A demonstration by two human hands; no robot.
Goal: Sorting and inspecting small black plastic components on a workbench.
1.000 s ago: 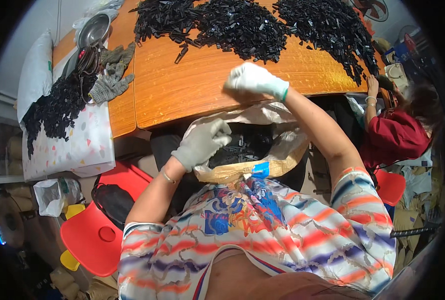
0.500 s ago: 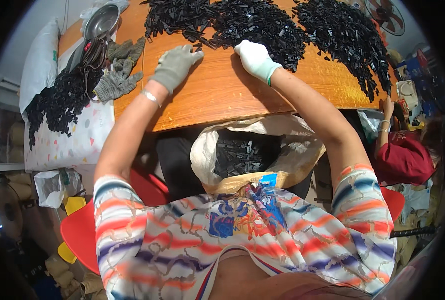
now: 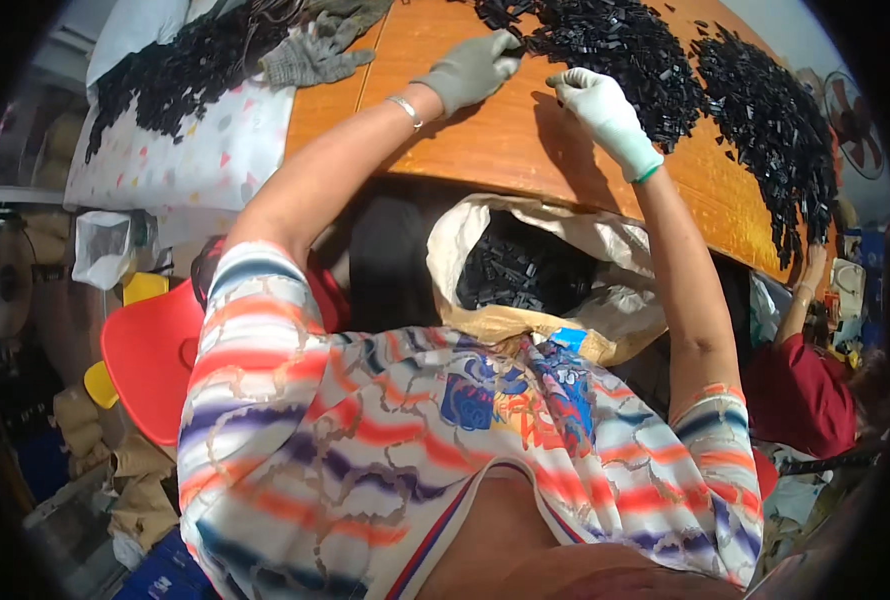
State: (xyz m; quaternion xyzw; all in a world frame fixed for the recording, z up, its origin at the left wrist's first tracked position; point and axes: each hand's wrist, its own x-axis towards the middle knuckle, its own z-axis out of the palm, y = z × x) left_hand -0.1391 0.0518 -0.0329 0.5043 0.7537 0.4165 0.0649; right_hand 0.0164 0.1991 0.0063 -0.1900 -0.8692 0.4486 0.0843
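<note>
My left hand [image 3: 472, 72], in a grey work glove, is over the wooden table with its fingers curled together beside a heap of small black plastic pieces [image 3: 620, 55]. Whatever its fingertips close on is hidden. In a white glove with a green cuff, my right hand [image 3: 605, 115] is held just in front of the same heap. Its thumb and fingers are pinched, and something dark shows at the tips, too small to make out. Below the table edge, at my lap, an open whitish sack [image 3: 448, 262] holds more black pieces [image 3: 515, 265].
Another heap of black pieces [image 3: 770, 140] spreads along the right of the table [image 3: 445, 135]. At left, black pieces [image 3: 180, 75] and grey gloves [image 3: 310, 60] lie by a patterned cloth [image 3: 200, 160]. A person in a dark red top [image 3: 800, 395] reaches in at right.
The view has swung, so the table sits higher and further right. My right hand has drawn back from the heap's edge, its fingers pinched. My left hand stays curled at the heap.
</note>
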